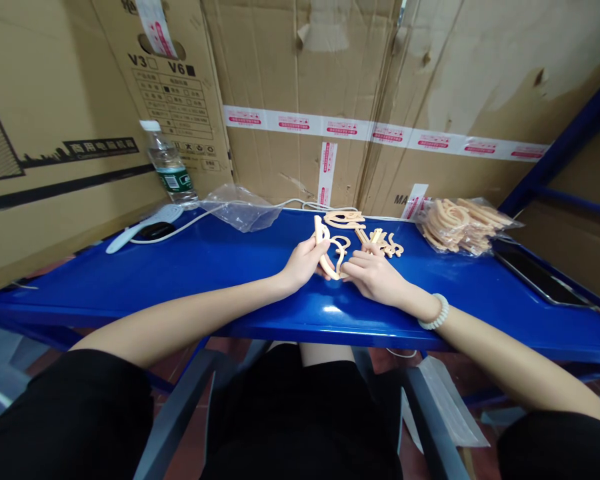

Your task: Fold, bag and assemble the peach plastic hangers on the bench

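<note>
The glossy blue metal table (pixel 180 280) spans mid-frame, with a clear bag of beige plastic pieces (pixel 460 227) at its right. At centre my left hand (pixel 305 260) clasps a curved beige plastic strip (pixel 321 239). My right hand (pixel 375 277) touches its lower end; I cannot tell if it grips.
</note>
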Tool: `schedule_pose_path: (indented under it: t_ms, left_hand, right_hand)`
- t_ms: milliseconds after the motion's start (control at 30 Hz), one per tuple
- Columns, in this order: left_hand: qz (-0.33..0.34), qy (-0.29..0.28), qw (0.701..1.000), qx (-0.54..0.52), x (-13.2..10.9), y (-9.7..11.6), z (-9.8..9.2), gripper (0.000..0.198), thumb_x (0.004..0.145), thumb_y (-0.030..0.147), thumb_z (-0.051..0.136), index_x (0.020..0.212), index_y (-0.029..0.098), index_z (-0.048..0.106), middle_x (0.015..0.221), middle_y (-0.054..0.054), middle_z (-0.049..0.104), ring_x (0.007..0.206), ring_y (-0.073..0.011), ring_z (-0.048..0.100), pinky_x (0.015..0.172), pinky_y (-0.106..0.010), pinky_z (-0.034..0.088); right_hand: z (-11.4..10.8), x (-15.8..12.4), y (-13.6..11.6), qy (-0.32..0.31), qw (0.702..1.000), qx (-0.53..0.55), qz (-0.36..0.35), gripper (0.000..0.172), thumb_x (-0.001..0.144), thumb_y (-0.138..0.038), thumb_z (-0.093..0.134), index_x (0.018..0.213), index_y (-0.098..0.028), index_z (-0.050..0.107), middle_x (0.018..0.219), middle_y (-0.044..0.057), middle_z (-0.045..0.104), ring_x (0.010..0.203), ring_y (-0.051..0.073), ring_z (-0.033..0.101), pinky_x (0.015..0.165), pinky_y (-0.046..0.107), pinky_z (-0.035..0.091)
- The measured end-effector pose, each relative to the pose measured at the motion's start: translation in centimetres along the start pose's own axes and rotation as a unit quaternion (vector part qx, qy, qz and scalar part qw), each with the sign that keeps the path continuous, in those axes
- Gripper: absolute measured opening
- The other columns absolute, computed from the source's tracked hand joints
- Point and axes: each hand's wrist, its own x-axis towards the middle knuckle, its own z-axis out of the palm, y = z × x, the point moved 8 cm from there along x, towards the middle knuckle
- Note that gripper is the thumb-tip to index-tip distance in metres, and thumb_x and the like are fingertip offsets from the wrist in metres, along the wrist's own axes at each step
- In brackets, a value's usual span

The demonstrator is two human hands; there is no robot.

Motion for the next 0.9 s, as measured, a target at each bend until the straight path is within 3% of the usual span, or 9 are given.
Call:
schedule_pose_path:
  t_ms: [133, 233, 433, 533, 700, 900]
  left_hand:
    - [-0.041, 0.017, 0.998, -0.042, 0.1, -0.6, -0.2, 0.021, 0.097, 0.033, 0.061, 0.085, 0.017, 0.055, 0.052, 0.001, 0.061, 0.042, -0.0173, 0.061, 0.041, -0.024, 0.049]
    - [-0.075, 0.05, 0.994, -0.068, 0.2, -0.9, -0.8, 0.03, 0.1, 0.028, 0.056, 0.072, 0.018, 0.049, 0.047, 0.002, 0.055, 0.038, -0.014, 0.056, 0.037, -0.02, 0.042]
    - [-0.078, 0.049, 0.994, -0.06, 0.2, -0.6, -0.9, 0.03, 0.104, 0.023, 0.047, 0.074, 0.017, 0.049, 0.049, 0.0, 0.058, 0.041, -0.015, 0.059, 0.039, -0.02, 0.045]
    - [-0.077, 0.045, 0.994, -0.062, 0.3, -0.7, -0.9, 0.03, 0.103, 0.025, 0.049, 0.073, 0.017, 0.049, 0.049, 0.0, 0.057, 0.041, -0.015, 0.059, 0.039, -0.02, 0.044]
    - [-0.071, 0.06, 0.992, -0.083, 0.2, -0.7, -1.3, 0.035, 0.104, 0.023, 0.045, 0.07, 0.017, 0.048, 0.05, 0.0, 0.057, 0.041, -0.0142, 0.059, 0.04, -0.02, 0.043]
    - [-0.068, 0.074, 0.989, -0.106, 0.3, -0.6, -1.6, 0.034, 0.099, 0.029, 0.058, 0.068, 0.017, 0.048, 0.05, 0.001, 0.056, 0.042, -0.0136, 0.058, 0.041, -0.02, 0.042]
  right_hand:
    - [-0.2, -0.2, -0.1, 0.008, 0.999, -0.031, -0.02, 0.033, 0.104, -0.012, 0.034, 0.082, -0.021, 0.056, 0.07, 0.001, 0.056, 0.07, 0.019, 0.045, 0.084, 0.037, 0.031]
    - [-0.9, -0.4, 0.1, 0.029, 0.997, -0.057, -0.031, 0.034, 0.103, -0.008, 0.032, 0.082, -0.021, 0.055, 0.071, 0.001, 0.058, 0.071, 0.019, 0.045, 0.083, 0.038, 0.03]
    - [-0.4, -1.4, 3.8, 0.022, 0.997, 0.032, 0.06, 0.017, 0.107, -0.024, 0.042, 0.106, -0.019, 0.058, 0.096, 0.009, 0.069, 0.082, 0.022, 0.054, 0.084, 0.038, 0.032]
    - [0.5, -1.8, 5.4, 0.021, 0.994, 0.059, 0.092, 0.02, 0.105, -0.024, 0.044, 0.118, -0.019, 0.058, 0.109, 0.012, 0.07, 0.094, 0.026, 0.057, 0.089, 0.042, 0.034]
    - [-0.1, -2.1, 7.3, 0.068, 0.985, 0.091, 0.128, 0.017, 0.102, -0.018, 0.048, 0.106, -0.022, 0.064, 0.115, 0.01, 0.071, 0.117, 0.029, 0.057, 0.105, 0.052, 0.03]
    - [-1.1, -2.9, 9.3, 0.127, 0.967, 0.127, 0.181, 0.013, 0.098, -0.027, 0.058, 0.102, -0.022, 0.07, 0.1, 0.01, 0.072, 0.099, 0.029, 0.062, 0.088, 0.045, 0.048]
